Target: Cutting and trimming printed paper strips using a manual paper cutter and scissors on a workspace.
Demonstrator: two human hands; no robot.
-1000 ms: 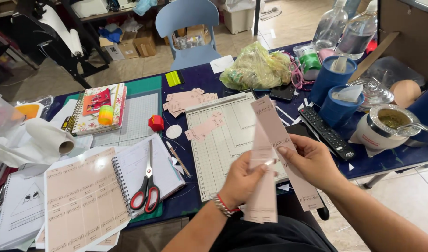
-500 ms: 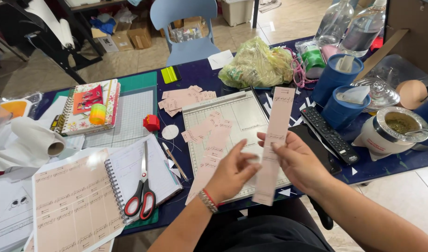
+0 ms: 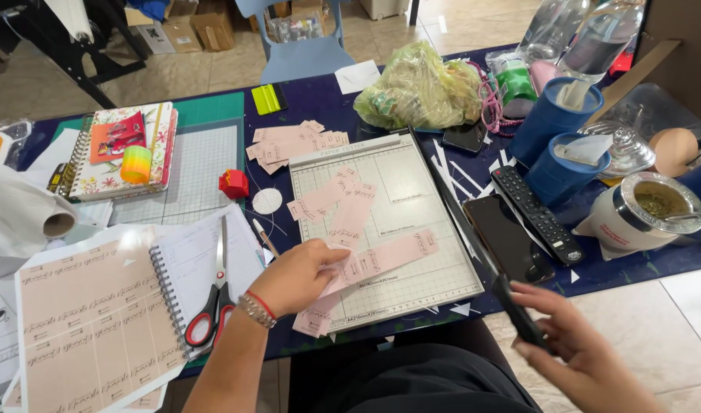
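My left hand (image 3: 293, 274) presses a long pink printed paper strip (image 3: 385, 258) flat on the grid board of a paper trimmer (image 3: 411, 172). More pink strips lie under that hand. Near the table's front edge, my right hand (image 3: 568, 348) grips the black handle (image 3: 518, 312) of the trimmer's blade arm (image 3: 453, 206), which runs along the board's right side. Several small cut pink slips (image 3: 339, 200) rest on the board. A pile of cut pink slips (image 3: 289, 141) lies just beyond its far left corner.
Red-handled scissors (image 3: 211, 302) lie on a spiral notebook under a pink printed sheet (image 3: 90, 325). A green cutting mat (image 3: 201, 164), a red block (image 3: 233, 183), a phone (image 3: 507, 237), a remote (image 3: 535, 214), blue cups (image 3: 553, 115), a white mug (image 3: 633, 218) and a plastic bag (image 3: 419, 88) crowd the table.
Both hands held the long pink strip up in the air. The left hand has since laid it on the trimmer board, and the right hand has moved down to the blade arm's handle.
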